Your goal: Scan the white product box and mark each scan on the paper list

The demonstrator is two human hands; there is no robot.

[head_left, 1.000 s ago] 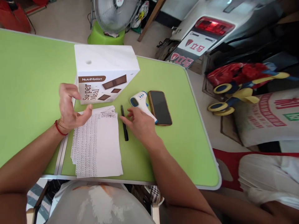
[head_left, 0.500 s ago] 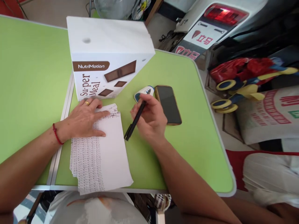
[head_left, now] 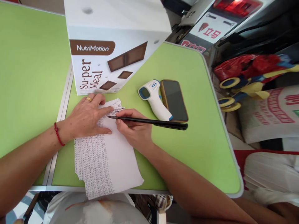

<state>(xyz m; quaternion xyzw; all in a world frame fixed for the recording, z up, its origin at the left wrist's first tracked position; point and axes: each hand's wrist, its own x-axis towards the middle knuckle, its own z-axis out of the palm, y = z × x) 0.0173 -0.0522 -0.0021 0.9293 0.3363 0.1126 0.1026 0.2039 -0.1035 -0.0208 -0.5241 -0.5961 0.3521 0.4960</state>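
Note:
My right hand (head_left: 137, 129) pinches a black pen (head_left: 161, 123), its tip over the top sheet near the end of the written lines; whether it touches the paper I cannot tell. Under both hands lies a stack of paper sheets (head_left: 123, 161), the left part covered in dense handwriting and the right part blank. My left hand (head_left: 90, 116) rests flat on the upper left of the sheets, fingers spread, a gold ring on one finger and a red cord at the wrist. Just beyond it stands a white NutriMotion box (head_left: 86, 71).
A white infrared thermometer (head_left: 154, 99) lies right of the paper, beside a dark phone (head_left: 175, 99). The green table (head_left: 198, 149) has a rounded right edge. Past it are a printed sack (head_left: 275, 112), blue-yellow handles (head_left: 230, 83) and a vehicle's tail light (head_left: 238, 7).
My right hand has moved left onto the paper and turned the pen so its tip points left at the sheet. The thermometer is now uncovered. My left hand stays on the paper.

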